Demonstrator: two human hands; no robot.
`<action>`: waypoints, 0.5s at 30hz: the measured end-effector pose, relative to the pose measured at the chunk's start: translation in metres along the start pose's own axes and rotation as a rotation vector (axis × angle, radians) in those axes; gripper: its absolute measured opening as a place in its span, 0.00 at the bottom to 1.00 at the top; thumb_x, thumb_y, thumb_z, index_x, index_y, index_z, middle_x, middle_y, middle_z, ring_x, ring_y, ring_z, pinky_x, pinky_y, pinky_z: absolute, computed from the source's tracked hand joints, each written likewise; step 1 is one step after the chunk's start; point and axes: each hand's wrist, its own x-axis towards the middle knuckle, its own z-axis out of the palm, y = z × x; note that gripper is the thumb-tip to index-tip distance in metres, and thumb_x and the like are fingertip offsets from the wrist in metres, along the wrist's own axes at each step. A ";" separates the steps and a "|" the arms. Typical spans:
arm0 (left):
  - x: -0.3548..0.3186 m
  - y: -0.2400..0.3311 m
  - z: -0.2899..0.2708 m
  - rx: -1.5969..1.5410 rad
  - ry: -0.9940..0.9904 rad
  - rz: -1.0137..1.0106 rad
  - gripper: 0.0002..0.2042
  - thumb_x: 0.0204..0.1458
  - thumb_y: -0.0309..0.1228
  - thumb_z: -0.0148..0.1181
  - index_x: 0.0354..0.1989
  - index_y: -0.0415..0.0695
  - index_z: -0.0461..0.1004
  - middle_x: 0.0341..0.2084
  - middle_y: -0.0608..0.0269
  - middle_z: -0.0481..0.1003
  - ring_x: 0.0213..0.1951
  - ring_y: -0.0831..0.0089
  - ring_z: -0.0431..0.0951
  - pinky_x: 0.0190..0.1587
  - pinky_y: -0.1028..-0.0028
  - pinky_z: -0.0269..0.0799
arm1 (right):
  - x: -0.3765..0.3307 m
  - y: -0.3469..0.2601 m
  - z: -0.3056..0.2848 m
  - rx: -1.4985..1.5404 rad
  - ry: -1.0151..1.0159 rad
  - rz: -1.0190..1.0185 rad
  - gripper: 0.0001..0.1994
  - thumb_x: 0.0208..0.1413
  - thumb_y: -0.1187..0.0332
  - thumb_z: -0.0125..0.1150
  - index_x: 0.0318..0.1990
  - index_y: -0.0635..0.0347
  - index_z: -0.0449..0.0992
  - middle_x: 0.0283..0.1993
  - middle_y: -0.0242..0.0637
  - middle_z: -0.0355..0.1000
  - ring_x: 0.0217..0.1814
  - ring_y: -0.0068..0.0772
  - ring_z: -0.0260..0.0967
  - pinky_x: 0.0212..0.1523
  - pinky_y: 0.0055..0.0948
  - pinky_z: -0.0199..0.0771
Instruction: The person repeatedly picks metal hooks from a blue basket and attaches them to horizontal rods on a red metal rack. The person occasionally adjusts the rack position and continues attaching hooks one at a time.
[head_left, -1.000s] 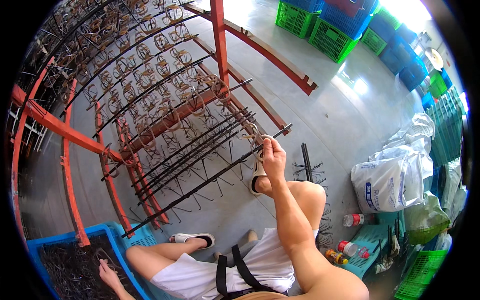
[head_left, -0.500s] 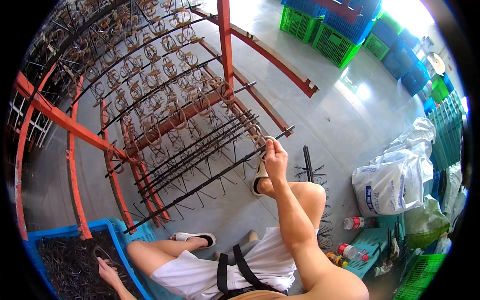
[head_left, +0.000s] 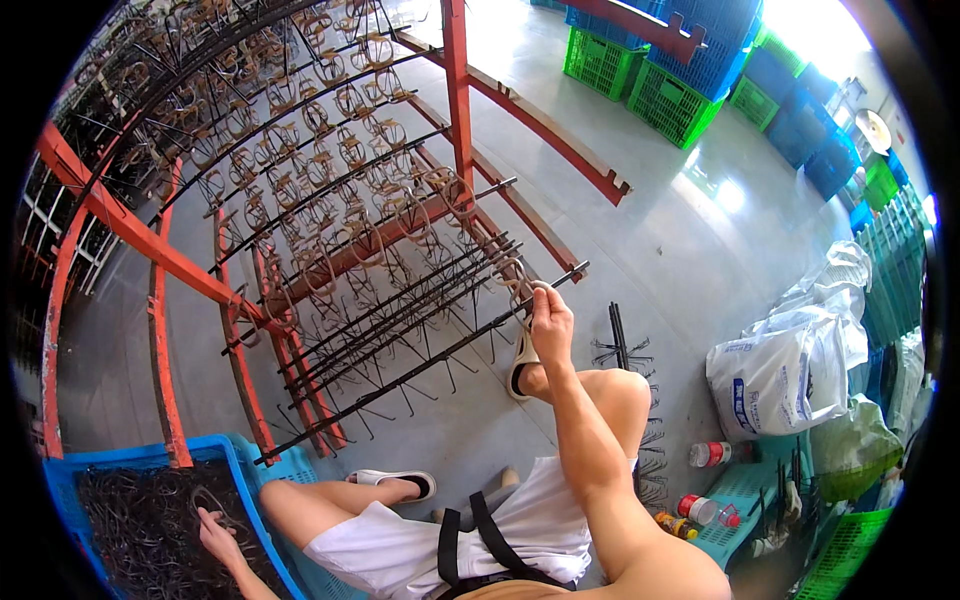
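Observation:
Far out in front, my right hand (head_left: 552,320) is closed, pinching a grey-brown curved loop piece (head_left: 517,280) at the right end of a long black hook bar (head_left: 420,362). This bar slants across the front of a red rack, its thin hooks pointing downward. At the lower left, my left hand (head_left: 221,541) is over a blue crate (head_left: 238,480) filled with dark curved metal pieces (head_left: 140,530). The thumb and fingers of that hand are closed on one curved loop piece (head_left: 208,497), partly hidden among the heap.
Many loop pieces hang on bars in the red rack (head_left: 458,110). Spare hook bars (head_left: 618,335) lie on the floor to the right. White sacks (head_left: 780,380), bottles (head_left: 710,454) and a teal crate (head_left: 728,530) stand at the right. Green crates (head_left: 672,105) are stacked behind.
The view has shifted slightly, so the rack sits a little further right. My left hand holds its loop piece slightly higher over the heap; my right hand stays at the bar's end.

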 end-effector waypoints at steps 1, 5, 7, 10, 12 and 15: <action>0.001 0.002 -0.001 0.003 -0.003 -0.009 0.28 0.59 0.50 0.39 0.29 0.32 0.73 0.24 0.57 0.73 0.14 0.72 0.67 0.16 0.75 0.61 | -0.001 0.000 0.000 0.005 -0.003 0.017 0.12 0.59 0.63 0.51 0.43 0.59 0.74 0.18 0.24 0.59 0.21 0.16 0.52 0.22 0.20 0.55; -0.002 0.007 0.001 -0.006 -0.038 0.039 0.28 0.58 0.50 0.40 0.28 0.33 0.73 0.22 0.58 0.72 0.13 0.71 0.67 0.17 0.74 0.61 | 0.004 0.005 0.003 0.045 0.046 0.031 0.12 0.60 0.62 0.49 0.43 0.59 0.74 0.18 0.25 0.59 0.21 0.17 0.52 0.22 0.21 0.56; -0.004 0.005 0.000 -0.005 -0.037 0.055 0.28 0.58 0.50 0.40 0.28 0.33 0.73 0.22 0.58 0.72 0.14 0.72 0.67 0.18 0.74 0.61 | 0.003 0.002 0.004 0.020 0.067 0.061 0.12 0.60 0.62 0.49 0.43 0.59 0.74 0.18 0.27 0.60 0.21 0.18 0.53 0.22 0.22 0.56; -0.011 0.012 0.002 0.000 -0.018 0.074 0.27 0.59 0.49 0.40 0.28 0.34 0.73 0.22 0.59 0.73 0.15 0.73 0.68 0.18 0.74 0.61 | 0.002 -0.009 0.005 -0.090 0.135 -0.001 0.12 0.60 0.62 0.49 0.43 0.60 0.74 0.17 0.28 0.60 0.20 0.18 0.53 0.22 0.23 0.57; -0.014 0.012 0.003 0.002 -0.006 0.111 0.25 0.59 0.48 0.41 0.29 0.35 0.73 0.21 0.61 0.72 0.16 0.74 0.67 0.18 0.75 0.60 | 0.006 -0.008 0.002 -0.085 0.119 0.034 0.12 0.59 0.63 0.49 0.43 0.60 0.74 0.18 0.28 0.61 0.20 0.19 0.54 0.21 0.23 0.57; -0.014 0.007 0.001 0.009 -0.038 0.167 0.21 0.58 0.45 0.43 0.30 0.38 0.72 0.20 0.64 0.70 0.19 0.77 0.66 0.20 0.77 0.61 | 0.019 -0.006 -0.005 0.252 0.021 0.183 0.11 0.59 0.64 0.51 0.38 0.62 0.75 0.18 0.24 0.61 0.18 0.13 0.52 0.18 0.16 0.54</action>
